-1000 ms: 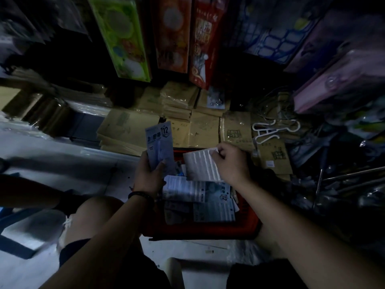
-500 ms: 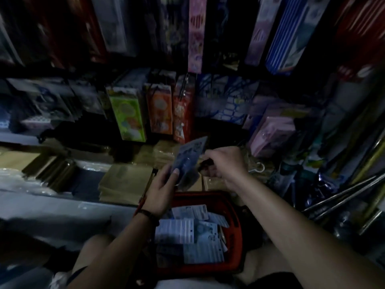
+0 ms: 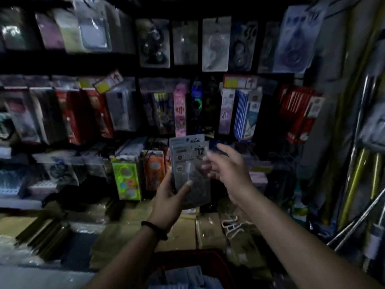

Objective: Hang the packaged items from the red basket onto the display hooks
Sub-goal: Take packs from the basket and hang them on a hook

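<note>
– Packaged items (image 3: 187, 161): where are they now?
– A thin fan of them stands upright in the left hand (image 3: 170, 197), with the thumb pressed across the front and the fingers behind. The right hand (image 3: 229, 172) is just beside their right edge, fingers loosely spread and gripping nothing. I cannot tell whether a fingertip touches the corner. More lie in the red basket (image 3: 216, 257) below both wrists.
– How should this step go?
– I'd peel off only the front one by its top corner and find its hang-hole before reaching out. The hooks are hidden behind the hanging stock (image 3: 180, 113) beyond the fingers.
– What are they like?
– Flat, rectangular grey printed cards under glossy clear film, with "12" at one corner. They are probably slick, so the stack may slip.
</note>
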### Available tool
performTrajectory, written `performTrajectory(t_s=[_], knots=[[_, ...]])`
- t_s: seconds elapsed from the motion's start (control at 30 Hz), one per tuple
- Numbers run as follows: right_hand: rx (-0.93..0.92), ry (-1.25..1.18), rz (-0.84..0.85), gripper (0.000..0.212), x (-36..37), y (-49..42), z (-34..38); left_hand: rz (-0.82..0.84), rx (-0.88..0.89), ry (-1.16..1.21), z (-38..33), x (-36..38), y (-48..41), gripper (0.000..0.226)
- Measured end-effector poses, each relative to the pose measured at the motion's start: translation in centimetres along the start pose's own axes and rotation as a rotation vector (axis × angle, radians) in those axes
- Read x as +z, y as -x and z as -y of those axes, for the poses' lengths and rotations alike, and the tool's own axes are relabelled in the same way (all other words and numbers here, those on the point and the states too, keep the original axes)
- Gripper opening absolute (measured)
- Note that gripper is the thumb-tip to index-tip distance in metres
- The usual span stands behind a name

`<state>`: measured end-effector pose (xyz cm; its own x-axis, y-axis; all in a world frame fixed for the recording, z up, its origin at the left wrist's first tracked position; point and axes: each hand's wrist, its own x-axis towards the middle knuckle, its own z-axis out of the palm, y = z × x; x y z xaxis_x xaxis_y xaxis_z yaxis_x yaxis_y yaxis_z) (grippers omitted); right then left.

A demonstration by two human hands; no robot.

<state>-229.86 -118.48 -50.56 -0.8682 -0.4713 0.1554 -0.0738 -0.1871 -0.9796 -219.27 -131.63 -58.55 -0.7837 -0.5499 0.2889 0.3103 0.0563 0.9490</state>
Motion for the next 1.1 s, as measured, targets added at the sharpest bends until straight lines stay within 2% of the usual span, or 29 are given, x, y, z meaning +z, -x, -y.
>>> performTrajectory(t_s=[0.13, 0.17, 0.23, 0.33, 0.53, 0.63, 0.77, 1.1], knots=[[-0.521, 0.801, 0.028, 0.062, -2.5, 0.4, 2.5, 0.0, -0.054, 0.17, -5.4, 2.2, -3.8, 0.04], [-0.63, 0.954, 0.046, 0.067, -3.0, 0.4, 3.1, 0.007, -0.043, 0.176, -6.6, 2.9, -4.9, 0.039], [-0.751, 1.101, 0.069, 0.08, -3.6, 0.0, 4.3, 0.031, -0.014, 0.17, -8.9, 4.5, -6.6, 0.036], [-0.815, 1.134, 0.002, 0.09, -4.3, -1.1, 6.5, 0.072, 0.023, 0.152, -12.0, 7.1, -8.4, 0.032], [-0.926, 1.194, -0.18, 0.081, -6.0, -3.6, 11.5, 0.117, 0.123, 0.109, -17.0, 11.2, -11.6, 0.041], [-0.904, 1.146, -0.209, 0.075, -7.4, -5.0, 14.0, 0.156, 0.107, 0.13, -18.9, 12.5, -13.3, 0.045], [-0.88, 1.149, -0.26, 0.074, -10.2, -7.2, 16.8, 0.205, 0.07, 0.176, -20.2, 13.7, -16.1, 0.028], [-0.71, 1.291, -0.475, 0.074, -17.9, -13.4, 20.7, 0.202, 0.181, 0.008, -22.5, 17.1, -21.3, 0.03]])
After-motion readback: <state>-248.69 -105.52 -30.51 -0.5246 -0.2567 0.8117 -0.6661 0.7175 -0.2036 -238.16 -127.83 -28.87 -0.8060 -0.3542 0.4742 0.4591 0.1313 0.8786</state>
